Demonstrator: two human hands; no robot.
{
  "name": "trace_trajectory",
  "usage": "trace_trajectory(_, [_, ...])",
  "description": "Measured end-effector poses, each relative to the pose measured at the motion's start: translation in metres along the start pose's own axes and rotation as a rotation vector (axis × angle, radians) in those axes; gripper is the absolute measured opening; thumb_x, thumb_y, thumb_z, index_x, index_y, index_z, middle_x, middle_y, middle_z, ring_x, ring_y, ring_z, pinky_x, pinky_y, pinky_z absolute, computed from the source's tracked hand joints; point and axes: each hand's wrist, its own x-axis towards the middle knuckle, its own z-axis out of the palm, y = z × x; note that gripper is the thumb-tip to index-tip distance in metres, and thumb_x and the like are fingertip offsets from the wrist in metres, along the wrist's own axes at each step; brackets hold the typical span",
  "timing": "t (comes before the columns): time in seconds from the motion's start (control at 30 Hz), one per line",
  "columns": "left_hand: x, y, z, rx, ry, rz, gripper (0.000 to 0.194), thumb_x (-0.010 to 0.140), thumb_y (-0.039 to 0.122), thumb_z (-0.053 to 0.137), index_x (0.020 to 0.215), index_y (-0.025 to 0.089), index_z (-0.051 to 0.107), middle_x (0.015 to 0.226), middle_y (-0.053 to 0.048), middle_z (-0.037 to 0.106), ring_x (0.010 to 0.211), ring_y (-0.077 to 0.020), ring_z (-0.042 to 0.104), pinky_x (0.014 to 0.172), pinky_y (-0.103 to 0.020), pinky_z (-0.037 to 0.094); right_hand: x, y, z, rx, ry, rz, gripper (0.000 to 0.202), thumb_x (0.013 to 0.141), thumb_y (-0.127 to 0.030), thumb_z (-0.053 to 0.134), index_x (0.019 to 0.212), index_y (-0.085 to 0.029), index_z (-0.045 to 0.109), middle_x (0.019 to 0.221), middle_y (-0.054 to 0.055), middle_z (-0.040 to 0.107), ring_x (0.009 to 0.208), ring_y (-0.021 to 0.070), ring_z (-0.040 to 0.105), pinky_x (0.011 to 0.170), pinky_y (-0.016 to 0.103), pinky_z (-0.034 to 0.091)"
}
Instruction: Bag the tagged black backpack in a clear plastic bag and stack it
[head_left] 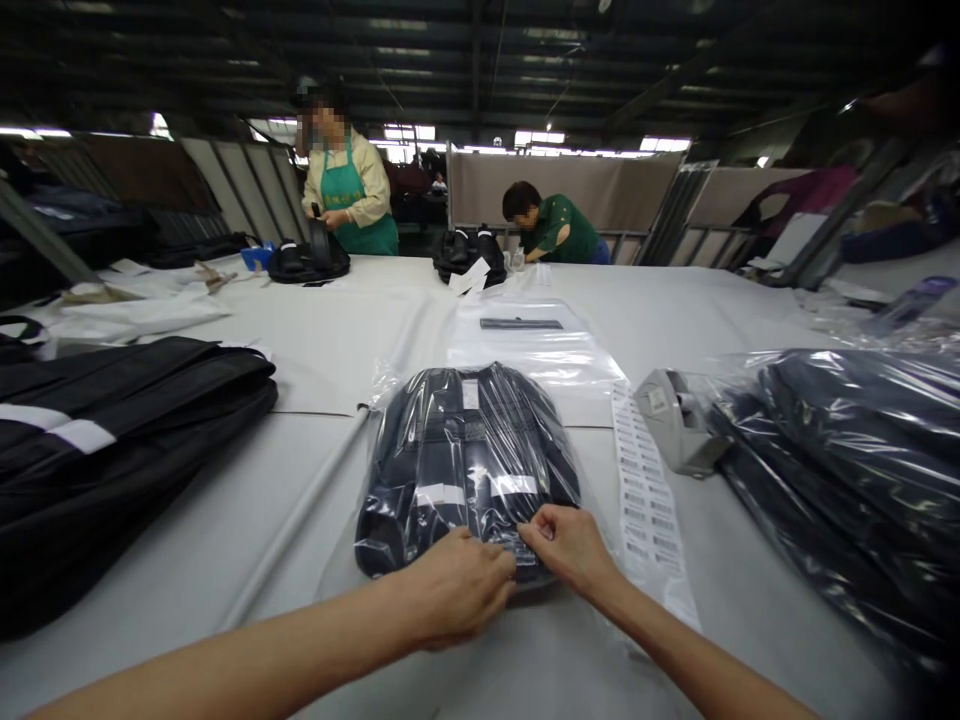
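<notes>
In the head view a black backpack (480, 430) lies flat on the table, straps up, inside a clear plastic bag (439, 470). White paper bands wrap its straps. My left hand (461, 585) is closed at the near edge of the bag, its fingertips partly hidden behind the knuckles. My right hand (566, 545) pinches the film at the near right of the backpack, thumb and forefinger together. A strip of barcode labels (649, 490) runs along the right side of the bag.
Black backpacks (135, 420) are piled at left. Bagged backpacks (862, 450) are stacked at right, beside a grey tape dispenser (679, 425). A flat plastic bag (525, 350) lies beyond. Across the table (322, 340) are a person in a green apron (352, 195) and another bending over (566, 230).
</notes>
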Motion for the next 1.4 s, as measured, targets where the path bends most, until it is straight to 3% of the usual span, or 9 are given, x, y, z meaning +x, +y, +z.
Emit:
trace_trajectory(0.27, [-0.001, 0.003, 0.046, 0.224, 0.1, -0.073, 0.077, 0.083, 0.049, 0.056, 0.143, 0.02, 0.019, 0.15, -0.011, 0.02, 0.097, -0.0251, 0.045, 0.08, -0.039, 0.038, 0.012, -0.001, 0.004, 0.132, -0.082, 0.031, 0.022, 0.07, -0.032, 0.06, 0.052, -0.02, 0.063, 0.05, 0.002, 0.065, 0.049, 0.0154, 0.059, 0.047, 0.023, 0.039])
trace_trajectory(0.43, [-0.003, -0.005, 0.05, 0.211, 0.102, -0.084, 0.067, 0.088, 0.026, 0.052, 0.144, 0.024, 0.015, 0.152, -0.004, 0.013, 0.098, -0.0247, 0.044, 0.081, -0.039, 0.037, 0.021, 0.028, -0.058, 0.343, -0.05, 0.157, 0.044, 0.086, -0.047, 0.04, 0.072, -0.015, 0.067, 0.067, 0.008, 0.07, 0.058, 0.0183, 0.066, 0.053, 0.027, 0.052])
trace_trajectory(0.57, [-0.002, -0.008, 0.056, 0.18, 0.134, -0.07, 0.071, 0.086, 0.015, 0.05, 0.145, 0.025, 0.011, 0.152, -0.001, 0.012, 0.095, -0.0243, 0.043, 0.08, -0.04, 0.037, -0.035, 0.078, -0.097, -0.04, 0.107, -0.362, 0.056, 0.071, -0.053, 0.065, 0.116, -0.021, 0.059, 0.124, 0.012, 0.057, 0.117, 0.0308, 0.051, 0.102, 0.047, 0.036])
trace_trajectory(0.73, [-0.001, -0.009, 0.059, 0.184, 0.16, -0.082, 0.071, 0.085, 0.011, 0.047, 0.144, 0.029, 0.012, 0.152, -0.001, 0.015, 0.093, -0.0234, 0.045, 0.079, -0.039, 0.038, -0.077, 0.091, -0.068, -0.306, 0.057, -0.794, 0.044, 0.074, -0.037, 0.069, 0.116, -0.028, 0.059, 0.126, 0.009, 0.057, 0.12, 0.0308, 0.047, 0.107, 0.057, 0.019])
trace_trajectory(0.83, [-0.001, -0.009, 0.055, 0.175, 0.132, -0.088, 0.069, 0.086, 0.012, 0.045, 0.145, 0.029, 0.012, 0.151, -0.003, 0.018, 0.093, -0.0232, 0.045, 0.08, -0.039, 0.038, -0.062, 0.081, -0.057, 0.071, 0.102, -0.49, 0.014, 0.085, -0.025, 0.055, 0.085, -0.024, 0.069, 0.092, 0.004, 0.071, 0.09, 0.0211, 0.064, 0.091, 0.04, 0.045])
trace_trajectory(1.0, [-0.001, -0.01, 0.053, 0.151, 0.084, -0.093, 0.073, 0.084, 0.007, 0.042, 0.145, 0.03, 0.008, 0.151, -0.004, 0.018, 0.091, -0.0224, 0.046, 0.079, -0.039, 0.039, -0.035, 0.097, -0.05, 0.707, 0.154, 0.355, 0.036, 0.074, -0.047, 0.063, 0.056, -0.015, 0.063, 0.055, 0.004, 0.063, 0.053, 0.0163, 0.058, 0.055, 0.027, 0.049])
trace_trajectory(1.13, [-0.001, -0.011, 0.054, 0.134, 0.103, -0.078, 0.072, 0.084, 0.007, 0.039, 0.145, 0.031, 0.009, 0.151, -0.004, 0.019, 0.091, -0.0222, 0.046, 0.078, -0.037, 0.038, -0.029, 0.117, -0.04, 0.978, 0.021, 0.641, 0.029, 0.066, -0.039, 0.07, 0.08, -0.015, 0.065, 0.051, -0.002, 0.058, 0.046, 0.0129, 0.054, 0.049, 0.025, 0.046])
trace_trajectory(1.27, [0.0, -0.012, 0.055, 0.14, 0.106, -0.071, 0.073, 0.082, 0.005, 0.04, 0.144, 0.03, 0.012, 0.152, -0.002, 0.014, 0.09, -0.0221, 0.044, 0.077, -0.037, 0.036, -0.03, 0.125, -0.059, 0.982, -0.046, 0.781, 0.042, 0.068, -0.035, 0.066, 0.104, -0.014, 0.059, 0.065, 0.004, 0.067, 0.054, 0.0171, 0.063, 0.056, 0.031, 0.052])
trace_trajectory(1.4, [0.0, -0.013, 0.056, 0.146, 0.115, -0.061, 0.074, 0.08, 0.004, 0.04, 0.144, 0.029, 0.014, 0.152, 0.0, 0.012, 0.088, -0.022, 0.043, 0.075, -0.038, 0.035, -0.041, 0.101, -0.091, 0.457, 0.361, 0.4, 0.039, 0.076, -0.038, 0.057, 0.108, -0.017, 0.058, 0.087, 0.011, 0.069, 0.075, 0.0237, 0.067, 0.07, 0.038, 0.055])
